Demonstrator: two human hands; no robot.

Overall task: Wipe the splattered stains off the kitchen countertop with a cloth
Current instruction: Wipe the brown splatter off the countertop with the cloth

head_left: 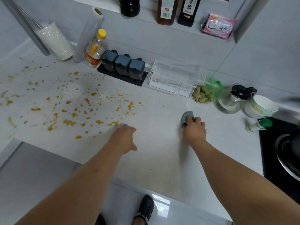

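Observation:
Orange-brown splattered stains (pixel 71 109) cover the left half of the pale countertop (pixel 159 143). My right hand (pixel 194 130) presses a small blue-grey cloth (pixel 186 118) onto the counter, to the right of the stains, on a part of the surface that looks damp. My left hand (pixel 125 137) hovers palm down at the right edge of the stained patch, fingers spread and blurred, holding nothing.
A black tray with three spice jars (pixel 122 67), a clear plastic box (pixel 173 78), an oil bottle (pixel 95 47) and a cling-film roll (pixel 88 34) line the back wall. Ginger pieces (pixel 202 95), a glass pot (pixel 233 99), bowls (pixel 259 107), a small green-capped bottle (pixel 259 125) and the stove (pixel 282 148) stand at right.

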